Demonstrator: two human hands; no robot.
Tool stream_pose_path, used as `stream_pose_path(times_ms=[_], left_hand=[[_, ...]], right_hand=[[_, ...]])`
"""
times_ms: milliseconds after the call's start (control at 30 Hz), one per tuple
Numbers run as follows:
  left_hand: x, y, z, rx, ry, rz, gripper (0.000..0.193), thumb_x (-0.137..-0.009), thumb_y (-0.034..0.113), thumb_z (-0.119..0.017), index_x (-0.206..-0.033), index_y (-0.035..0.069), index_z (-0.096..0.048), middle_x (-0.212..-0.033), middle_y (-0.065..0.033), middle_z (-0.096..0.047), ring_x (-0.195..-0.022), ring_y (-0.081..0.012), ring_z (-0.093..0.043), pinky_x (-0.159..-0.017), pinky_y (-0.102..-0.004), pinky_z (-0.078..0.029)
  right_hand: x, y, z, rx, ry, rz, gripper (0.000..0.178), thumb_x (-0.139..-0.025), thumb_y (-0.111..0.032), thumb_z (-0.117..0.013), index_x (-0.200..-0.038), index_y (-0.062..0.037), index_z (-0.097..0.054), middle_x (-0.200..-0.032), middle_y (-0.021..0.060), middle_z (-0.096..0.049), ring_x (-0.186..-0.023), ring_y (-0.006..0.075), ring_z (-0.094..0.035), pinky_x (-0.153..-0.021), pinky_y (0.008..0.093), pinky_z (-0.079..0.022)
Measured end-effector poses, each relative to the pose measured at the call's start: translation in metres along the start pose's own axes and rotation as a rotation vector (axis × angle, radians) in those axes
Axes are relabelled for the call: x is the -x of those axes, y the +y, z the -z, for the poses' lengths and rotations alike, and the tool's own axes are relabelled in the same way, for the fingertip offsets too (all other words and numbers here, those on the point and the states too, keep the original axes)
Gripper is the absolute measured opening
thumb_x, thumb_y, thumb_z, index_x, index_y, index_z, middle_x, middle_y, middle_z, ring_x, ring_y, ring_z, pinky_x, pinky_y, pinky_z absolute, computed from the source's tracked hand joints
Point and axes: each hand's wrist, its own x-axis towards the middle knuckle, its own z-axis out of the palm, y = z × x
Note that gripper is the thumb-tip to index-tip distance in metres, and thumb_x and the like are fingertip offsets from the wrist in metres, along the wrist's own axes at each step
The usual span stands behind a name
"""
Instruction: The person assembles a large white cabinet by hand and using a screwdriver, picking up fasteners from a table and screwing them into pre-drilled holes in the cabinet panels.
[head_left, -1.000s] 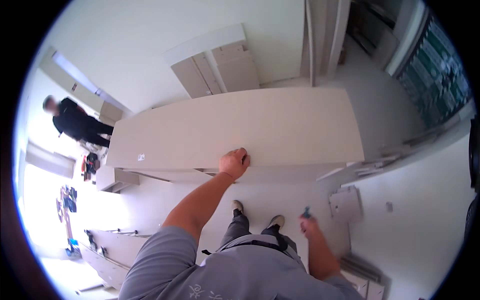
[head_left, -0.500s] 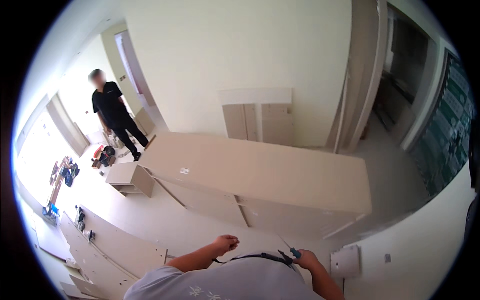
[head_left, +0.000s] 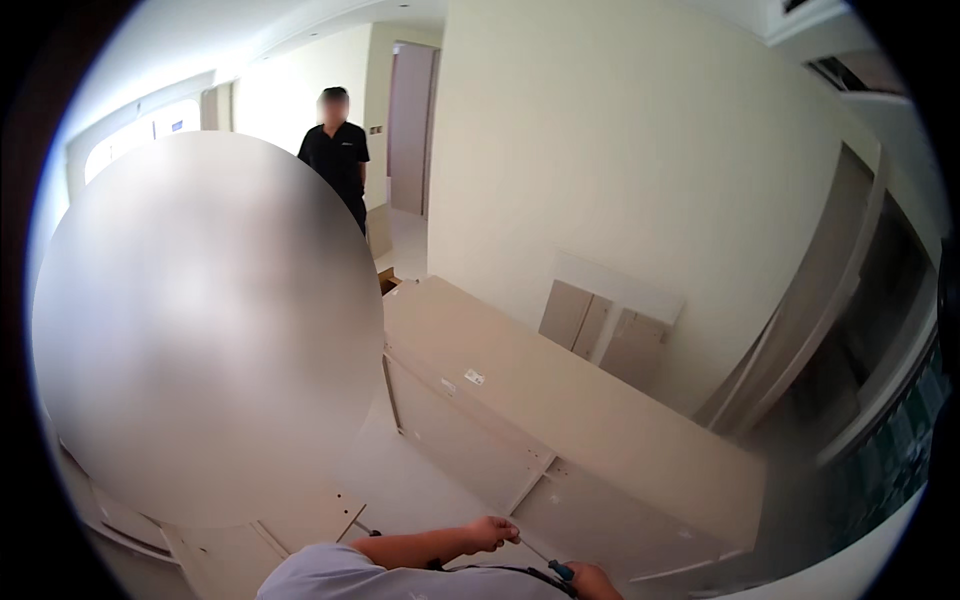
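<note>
My right hand (head_left: 594, 582) is closed round the teal handle of a screwdriver (head_left: 562, 570), low in the view. The thin shaft points up and left toward my left hand (head_left: 492, 534). The fingers of that hand are pinched together right at the shaft's tip; whatever small thing may be between them is too small to make out. Just beyond both hands, a long beige cabinet carcass (head_left: 590, 400) lies on the floor, with its panelled side and a dividing strip facing me. Neither hand touches it.
A person in black (head_left: 338, 150) stands at the far left, by a doorway. Loose panels (head_left: 567, 312) lean against the pale wall behind the cabinet. A drilled board (head_left: 310, 515) lies at lower left. A large blurred patch hides much of the left side.
The view has swung, shifting the cabinet and the standing person rightward. My left hand has come up to the screwdriver's tip, from which it was apart before. My right hand keeps its hold.
</note>
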Motion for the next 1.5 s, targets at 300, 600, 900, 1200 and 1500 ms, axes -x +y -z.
stream_pose_path(times_ms=[300, 600, 900, 1200, 1500], left_hand=[[0.023, -0.021, 0.010, -0.038, 0.148, -0.031, 0.029, -0.101, 0.033, -0.061, -0.109, 0.006, -0.066, -0.094, -0.0015, -0.070, -0.064, -0.0093, -0.047, -0.053, -0.0268, -0.042], [0.030, 0.025, -0.011, -0.191, 0.277, -0.327, 0.032, -0.100, 0.036, -0.061, -0.103, 0.005, -0.068, -0.087, -0.0005, -0.070, -0.079, -0.0131, -0.060, -0.076, -0.0302, -0.050], [-0.021, 0.090, -0.089, -0.231, 0.149, -0.261, 0.024, -0.098, 0.031, -0.067, -0.099, 0.007, -0.068, -0.083, -0.0001, -0.069, -0.069, -0.0094, -0.059, -0.059, -0.0266, -0.046], [-0.082, 0.131, -0.197, -0.667, -0.294, -0.406, 0.077, -0.086, 0.007, -0.077, -0.151, 0.006, -0.036, -0.082, -0.0023, -0.064, -0.079, -0.0100, -0.062, -0.071, -0.0267, -0.050], [-0.202, 0.169, -0.127, -1.548, 0.243, -0.245, 0.099, -0.084, 0.022, -0.077, -0.160, 0.006, -0.014, -0.102, -0.0200, -0.072, -0.096, -0.0342, -0.070, -0.085, -0.0439, -0.055]], right_hand=[[-0.004, -0.056, 0.008, 0.148, -0.068, 0.048, 0.034, -0.093, -0.041, -0.061, -0.093, -0.0092, -0.072, -0.068, 0.0178, -0.065, -0.059, 0.0283, -0.063, -0.059, 0.0437, -0.049], [-0.002, -0.065, 0.015, 0.303, 0.090, -0.031, 0.044, -0.080, -0.034, -0.075, -0.119, -0.0124, -0.069, -0.109, 0.0174, -0.071, -0.099, 0.0336, -0.069, -0.084, 0.0436, -0.052], [0.024, 0.021, 0.017, -0.077, 0.489, 0.017, 0.046, -0.074, -0.030, -0.084, -0.111, -0.0060, -0.071, -0.107, 0.0156, -0.069, -0.100, 0.0332, -0.067, -0.090, 0.0423, -0.053], [0.081, 0.091, 0.060, -0.730, 0.668, -0.085, 0.044, -0.082, -0.015, -0.083, -0.122, -0.0049, -0.068, -0.115, 0.0092, -0.069, -0.104, 0.0191, -0.065, -0.093, 0.0324, -0.051], [0.127, 0.271, 0.017, -0.723, 1.185, -0.509, 0.043, -0.083, -0.017, -0.080, -0.123, -0.0085, -0.068, -0.109, 0.0127, -0.071, -0.099, 0.0231, -0.067, -0.092, 0.0344, -0.052]])
